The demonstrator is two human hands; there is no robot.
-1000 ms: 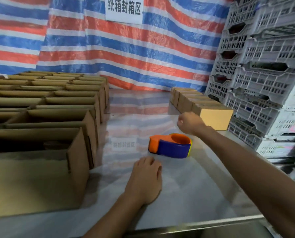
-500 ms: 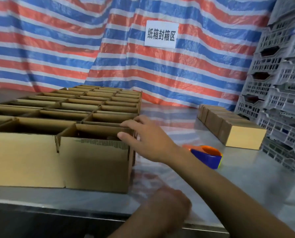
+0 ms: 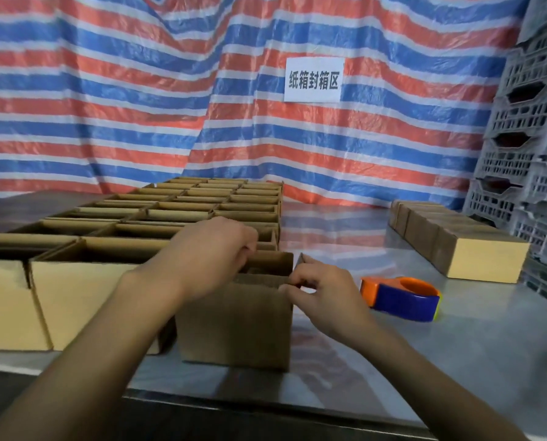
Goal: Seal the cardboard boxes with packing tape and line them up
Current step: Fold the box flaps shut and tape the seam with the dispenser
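From the head camera, one open box (image 3: 234, 326) stands near the front edge of the metal desk (image 3: 456, 361), its top flaps up. It sits just beside the nearest front corner of a large block of open boxes (image 3: 202, 205) that fills the left side of the desk in rows running back toward the wall.

The left hand (image 3: 208, 253) reaches over the top of this box. Its fingers (image 3: 248, 245) are curled down over the far rim and grip the cardboard there. The right hand (image 3: 323, 294) is at the box's upper right corner, where its fingers (image 3: 297, 278) are bent and pinch the edge of the side flap.

An orange and blue tape dispenser (image 3: 401, 299) lies on the desk just to the right of the right hand, not touched by either hand. Further right and back, a row of sealed boxes (image 3: 485, 259) stands in a line, side against side, running away toward the wall.

Behind the desk hangs a red, white and blue striped tarp (image 3: 138, 106) with a white paper sign (image 3: 313, 79) fixed to it. Grey plastic crates (image 3: 533, 138) are stacked high along the right edge.
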